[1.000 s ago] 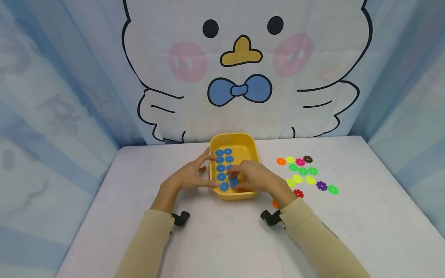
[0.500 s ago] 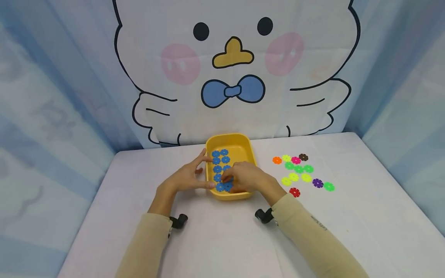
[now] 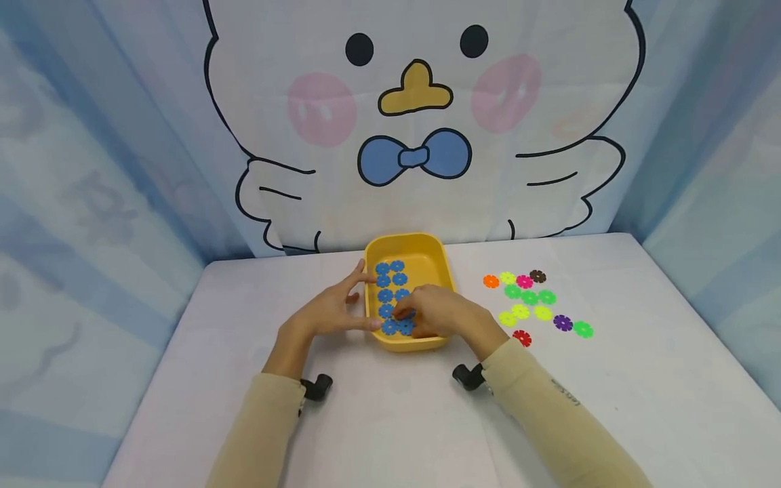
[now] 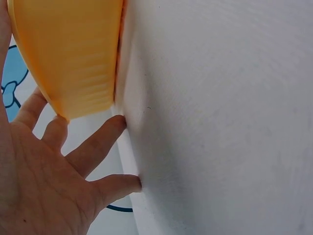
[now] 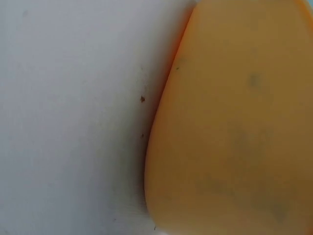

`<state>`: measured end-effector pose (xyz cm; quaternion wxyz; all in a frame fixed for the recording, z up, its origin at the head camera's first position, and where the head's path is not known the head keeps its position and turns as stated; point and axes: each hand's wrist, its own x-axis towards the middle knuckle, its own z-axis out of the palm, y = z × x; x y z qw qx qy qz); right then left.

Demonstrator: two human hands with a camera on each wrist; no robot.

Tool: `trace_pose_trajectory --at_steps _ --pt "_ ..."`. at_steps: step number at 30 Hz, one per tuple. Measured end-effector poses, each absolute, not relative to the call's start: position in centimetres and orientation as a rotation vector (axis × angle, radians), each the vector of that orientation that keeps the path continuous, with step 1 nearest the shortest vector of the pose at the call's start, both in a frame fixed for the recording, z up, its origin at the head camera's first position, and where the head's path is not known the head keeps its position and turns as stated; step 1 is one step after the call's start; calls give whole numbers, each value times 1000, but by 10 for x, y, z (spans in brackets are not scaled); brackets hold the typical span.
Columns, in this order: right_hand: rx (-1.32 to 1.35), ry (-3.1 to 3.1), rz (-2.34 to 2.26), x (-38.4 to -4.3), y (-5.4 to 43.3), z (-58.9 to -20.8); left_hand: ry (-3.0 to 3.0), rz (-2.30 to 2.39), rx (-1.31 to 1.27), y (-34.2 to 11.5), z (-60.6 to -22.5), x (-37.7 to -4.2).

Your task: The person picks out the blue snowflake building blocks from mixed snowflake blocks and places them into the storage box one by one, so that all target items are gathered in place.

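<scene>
A yellow plastic tray (image 3: 436,261) holds blue flower-shaped discs (image 3: 385,296) laid flat in two columns along its left side. My left hand (image 3: 332,308) has its fingers spread at the tray's left side, thumb and a finger touching the rim. In the left wrist view, the fingers of that hand (image 4: 54,166) are spread, two fingertips down on the white surface. Inside the tray, my right hand (image 3: 436,310) reaches down with bent fingers over the lower discs of the right column. Its fingertips partly hide these discs, and I cannot tell whether they pinch one.
Right of the tray lie loose flower discs: several green discs (image 3: 529,297), several yellow discs (image 3: 521,312), an orange disc (image 3: 491,281), a pink disc (image 3: 524,281), a brown disc (image 3: 537,276), a purple disc (image 3: 563,322) and a red disc (image 3: 521,337). A cartoon curtain (image 3: 415,203) hangs behind the table.
The lowest blue disc of the right column, tilted at my right fingers a second ago, now lies flat beside its neighbour. My right hand has shifted slightly left within the tray; the left stays at the rim.
</scene>
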<state>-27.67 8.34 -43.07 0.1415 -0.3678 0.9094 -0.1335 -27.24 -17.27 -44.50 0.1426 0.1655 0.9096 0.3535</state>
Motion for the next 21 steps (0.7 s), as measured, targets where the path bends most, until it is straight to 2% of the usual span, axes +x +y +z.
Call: trace_pose_trajectory --at_steps 13,21 --pt "-996 2589 -566 -277 94 -420 2649 926 482 -168 -440 -275" --pt "-1048 2716 -773 -261 113 -420 2643 1009 410 -181 -446 -266"
